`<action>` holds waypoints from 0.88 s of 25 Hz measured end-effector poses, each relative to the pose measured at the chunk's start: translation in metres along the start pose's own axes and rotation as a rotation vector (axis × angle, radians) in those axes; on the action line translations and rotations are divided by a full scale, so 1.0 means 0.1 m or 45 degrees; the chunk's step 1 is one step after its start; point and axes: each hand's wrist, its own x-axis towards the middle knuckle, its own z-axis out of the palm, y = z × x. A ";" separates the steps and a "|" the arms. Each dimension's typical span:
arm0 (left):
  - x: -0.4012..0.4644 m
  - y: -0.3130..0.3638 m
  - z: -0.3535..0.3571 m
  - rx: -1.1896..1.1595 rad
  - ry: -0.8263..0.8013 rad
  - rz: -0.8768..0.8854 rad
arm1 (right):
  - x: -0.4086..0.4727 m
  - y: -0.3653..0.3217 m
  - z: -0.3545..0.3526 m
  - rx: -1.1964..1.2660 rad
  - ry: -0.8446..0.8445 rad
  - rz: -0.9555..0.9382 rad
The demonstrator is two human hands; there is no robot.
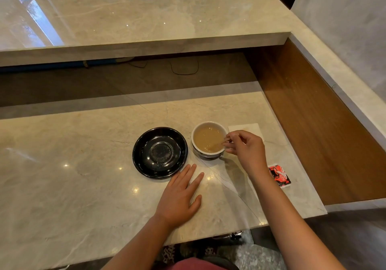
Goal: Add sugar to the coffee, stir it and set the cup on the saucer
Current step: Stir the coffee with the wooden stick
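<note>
Wooden and slender, the stirrer [217, 144] is pinched at its upper end between the thumb and forefinger of the right hand [244, 147]; its long axis slants down and away from those fingertips toward the left, the lower end sunk in the drink. Just beside the pinching fingers, the cup [208, 139], round, white and glossy, holds smooth, opaque tan coffee [205, 139] and stands on the countertop [83, 165], not on the saucer [160, 153]. The right wrist is bent, palm down, the other fingers loosely curled. Left of the cup, near but apart from it, lies the saucer, a circular shiny black dish with a scuffed centre well. The left hand [179, 198] rests flat, palm down, fingers extended and close together, thumb apart, their tips just beside the saucer's near rim. Polished beige veined marble forms the countertop. Beyond the right knuckles lies a square white napkin [246, 128]; beside the right wrist, a red printed packet [279, 175].
</note>
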 end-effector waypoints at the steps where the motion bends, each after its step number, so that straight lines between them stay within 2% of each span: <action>1: 0.00 0.00 0.00 0.000 -0.001 0.001 | -0.01 0.02 0.04 0.098 0.032 0.061; 5: 0.01 0.00 0.00 -0.003 -0.003 -0.005 | -0.05 0.13 0.18 0.267 0.155 0.033; 10: 0.01 0.00 0.00 0.010 0.009 0.004 | -0.08 0.22 0.12 -0.110 0.245 -0.279; 13: 0.00 0.00 0.00 0.013 0.000 0.002 | -0.06 0.19 -0.03 -0.448 0.206 -0.515; 18: 0.00 0.00 0.00 -0.009 0.006 0.000 | -0.06 0.02 -0.12 -0.697 0.022 -0.663; 20: 0.01 0.00 0.00 -0.018 0.012 0.002 | -0.04 -0.05 -0.13 -0.728 -0.043 -0.641; 22: 0.00 0.00 0.00 -0.012 0.007 -0.002 | 0.01 -0.12 -0.16 -0.651 -0.100 -0.485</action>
